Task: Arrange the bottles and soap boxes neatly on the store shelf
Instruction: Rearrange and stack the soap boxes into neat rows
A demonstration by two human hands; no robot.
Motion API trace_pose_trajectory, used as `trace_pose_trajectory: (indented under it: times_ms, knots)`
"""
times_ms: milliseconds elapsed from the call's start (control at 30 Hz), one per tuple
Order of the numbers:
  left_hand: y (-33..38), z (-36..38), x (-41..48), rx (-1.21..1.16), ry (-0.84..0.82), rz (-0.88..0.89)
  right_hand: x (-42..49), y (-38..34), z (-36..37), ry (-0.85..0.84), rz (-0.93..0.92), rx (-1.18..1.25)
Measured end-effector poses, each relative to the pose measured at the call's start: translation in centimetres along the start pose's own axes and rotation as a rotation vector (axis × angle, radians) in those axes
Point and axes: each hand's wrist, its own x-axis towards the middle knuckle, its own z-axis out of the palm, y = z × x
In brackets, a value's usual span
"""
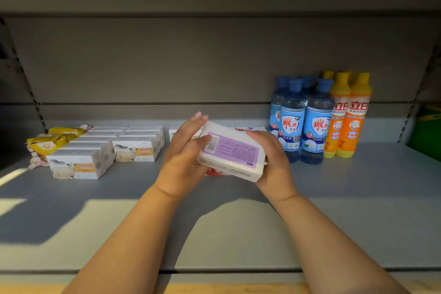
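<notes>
1. A white rectangular soap box with a lilac label and barcode [232, 153] is held tilted above the middle of the shelf, between two bare hands.
2. The left hand [183, 150] pinches the box's left end, fingers straight and pressed together behind it, thumb on the label by the barcode. The right hand [272, 157] cups the right end, fingers curled beneath.
3. Sunlight falls in patches across the grey metal shelf [358, 198], which is backed by a grey slotted panel [167, 67].
4. At left stand rows of white sheep-printed soap boxes [78, 164], with yellow-wrapped packets [47, 143] just beside them. At right, clear blue-capped bottles [315, 126] stand upright against orange yellow-capped bottles [355, 117].
</notes>
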Motion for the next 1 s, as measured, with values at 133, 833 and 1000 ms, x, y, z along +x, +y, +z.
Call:
trace_pose_trajectory:
  times_ms: [133,833,1000]
  knots:
    - [0.7,-1.3,0.0,-0.296,-0.196,-0.562,-0.3,-0.3,0.2,-0.052,0.219,0.047]
    - [-6.0,-5.7,-1.4,-0.385,-0.184,-1.265,-2.7,0.4,3.3,-0.646,0.508,-0.11]
    - [-7.4,-5.3,-2.8,-0.022,-0.374,-1.122,-2.8,0.2,3.3,-0.689,0.373,-0.263]
